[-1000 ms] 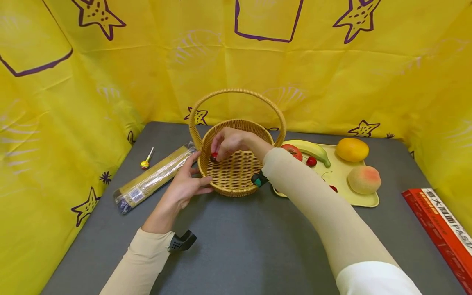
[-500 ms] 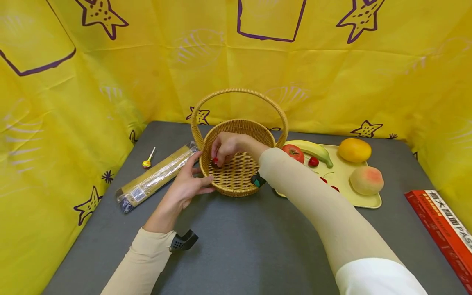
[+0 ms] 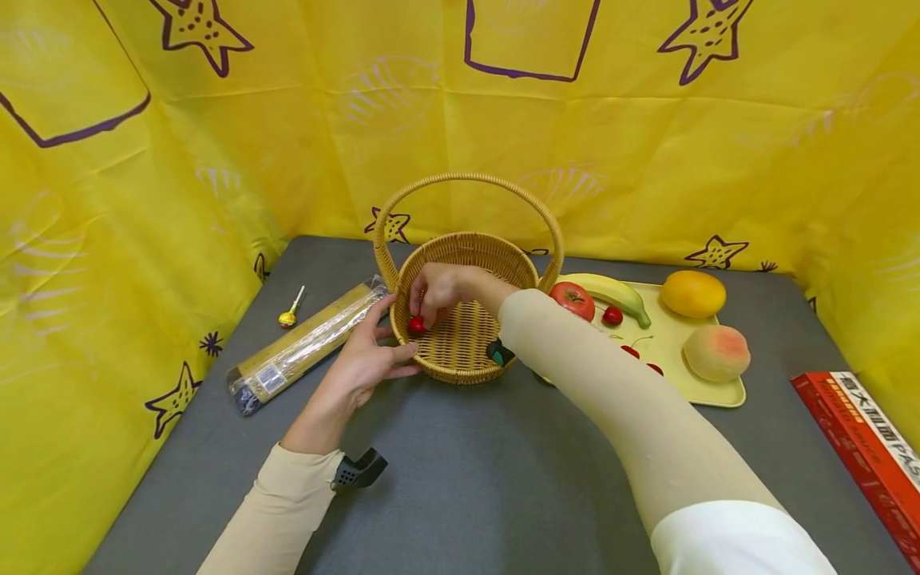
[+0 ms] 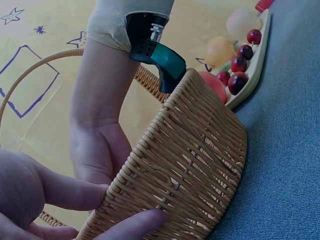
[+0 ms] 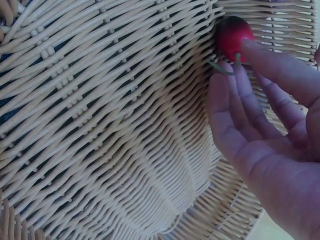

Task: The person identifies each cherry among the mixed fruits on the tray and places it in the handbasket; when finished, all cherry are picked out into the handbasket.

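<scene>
A wicker basket (image 3: 470, 375) with a tall arched handle stands mid-table. My left hand (image 3: 362, 359) holds its left side, one digit at the rim and another along the outer wall, as the left wrist view shows. My right hand (image 3: 442, 289) reaches down inside the basket. At its fingertips is a red cherry (image 5: 233, 37), low against the woven left side. In the right wrist view the thumb overlaps the cherry and its green stem (image 5: 220, 67) crosses by the fingers.
A pale tray (image 3: 690, 387) on the right bears a tomato (image 3: 573, 299), a banana (image 3: 611, 291), a mango (image 3: 693, 294), a peach (image 3: 716, 353) and several cherries. Left lie a long plastic-wrapped packet (image 3: 309, 343) and a lollipop (image 3: 288, 317). A red pasta box (image 3: 855, 455) lies far right.
My right hand has lowered slightly inside the basket, bringing the cherry down along its left side, and more of the cherry shows. My left hand has stayed on the basket.
</scene>
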### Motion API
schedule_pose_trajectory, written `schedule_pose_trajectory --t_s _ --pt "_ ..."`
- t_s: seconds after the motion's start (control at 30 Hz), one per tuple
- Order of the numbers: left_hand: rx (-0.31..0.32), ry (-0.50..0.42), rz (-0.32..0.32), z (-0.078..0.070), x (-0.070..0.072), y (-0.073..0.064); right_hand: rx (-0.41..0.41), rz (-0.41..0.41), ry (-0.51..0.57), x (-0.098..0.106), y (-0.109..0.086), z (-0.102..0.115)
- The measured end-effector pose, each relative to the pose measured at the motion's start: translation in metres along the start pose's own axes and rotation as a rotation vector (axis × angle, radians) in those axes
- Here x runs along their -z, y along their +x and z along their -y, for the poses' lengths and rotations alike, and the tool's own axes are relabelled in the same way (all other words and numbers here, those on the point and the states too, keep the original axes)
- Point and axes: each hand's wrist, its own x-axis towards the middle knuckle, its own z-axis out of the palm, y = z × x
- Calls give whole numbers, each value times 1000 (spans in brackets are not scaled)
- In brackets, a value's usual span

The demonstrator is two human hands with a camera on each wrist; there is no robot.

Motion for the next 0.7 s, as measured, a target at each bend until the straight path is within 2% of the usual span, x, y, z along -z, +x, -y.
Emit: schedule_pose_trajectory --t_s 0.13,0.33,0.7 --pt "-5 0 2 0 0 0 -3 5 13 0 -1 0" --pt "0 -4 3 0 0 -1 34 -16 7 5 -6 1" --pt "10 -9 -1 -1 -1 0 138 -55 168 17 -24 2"
